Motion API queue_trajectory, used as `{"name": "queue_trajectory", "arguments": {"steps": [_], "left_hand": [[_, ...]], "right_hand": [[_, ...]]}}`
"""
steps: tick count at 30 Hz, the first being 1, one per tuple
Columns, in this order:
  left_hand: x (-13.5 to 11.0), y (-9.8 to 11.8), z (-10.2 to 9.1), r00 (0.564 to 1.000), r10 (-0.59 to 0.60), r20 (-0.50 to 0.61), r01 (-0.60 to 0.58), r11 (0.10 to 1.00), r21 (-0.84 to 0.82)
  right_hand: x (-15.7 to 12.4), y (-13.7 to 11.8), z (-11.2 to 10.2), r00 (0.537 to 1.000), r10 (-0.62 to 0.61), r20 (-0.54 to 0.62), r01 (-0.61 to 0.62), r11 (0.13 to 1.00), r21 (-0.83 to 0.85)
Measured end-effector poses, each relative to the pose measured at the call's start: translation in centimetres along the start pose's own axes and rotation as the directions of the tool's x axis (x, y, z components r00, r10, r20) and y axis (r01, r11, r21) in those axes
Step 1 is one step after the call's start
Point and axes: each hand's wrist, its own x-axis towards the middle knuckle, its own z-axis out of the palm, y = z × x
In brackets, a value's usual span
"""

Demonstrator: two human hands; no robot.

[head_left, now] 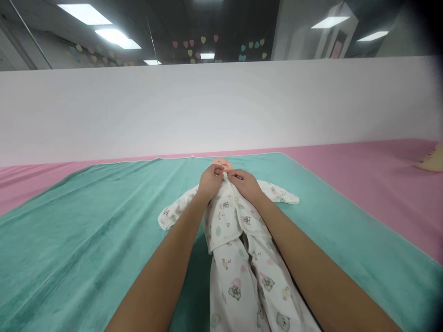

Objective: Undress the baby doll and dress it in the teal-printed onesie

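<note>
Sleeve (pixel 177 210) cloth at the left is stretching over the teal blanket (pixel 86 230). Beside it, the left hand (pixel 209 181) is resting at the collar (pixel 225 177), its grip narrow; whether it is pinching cloth I cannot tell. In the middle, the top (pixel 224 216) is lying just below the doll's head (pixel 222 163), likely feeling light, soft and limp, with the collar edges offering the surest hold. It is showing small bears on white, matching the trousers (pixel 233 286). The right hand (pixel 247 184) is bending similarly, its hold unclear.
</note>
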Motion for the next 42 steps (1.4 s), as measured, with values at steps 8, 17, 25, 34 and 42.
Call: {"name": "queue_trajectory", "arguments": {"steps": [8,17,25,34,42], "left_hand": [[0.1,0.1,-0.3,0.997,-0.037,0.062,0.042,0.996,-0.073],[0.2,0.0,-0.5,0.994,-0.102,0.034,0.104,0.993,-0.053],[0.2,0.1,-0.3,0.994,-0.103,0.024,0.102,0.995,0.013],[0.0,0.6,-0.7,0.981,-0.152,0.122,0.15,0.988,0.026],[-0.2,0.9,-0.8,0.981,-0.158,0.112,0.16,0.987,-0.006]], "right_hand": [[0.0,0.4,0.0,1.0,0.014,0.012,-0.014,0.998,0.061],[0.1,0.3,-0.2,0.999,0.018,0.043,-0.023,0.994,0.104],[0.0,0.3,-0.4,0.998,0.026,0.053,-0.032,0.994,0.106],[0.2,0.7,-0.2,0.998,0.023,0.052,-0.03,0.992,0.126],[0.2,0.8,-0.3,0.998,0.033,0.06,-0.042,0.986,0.161]]}}
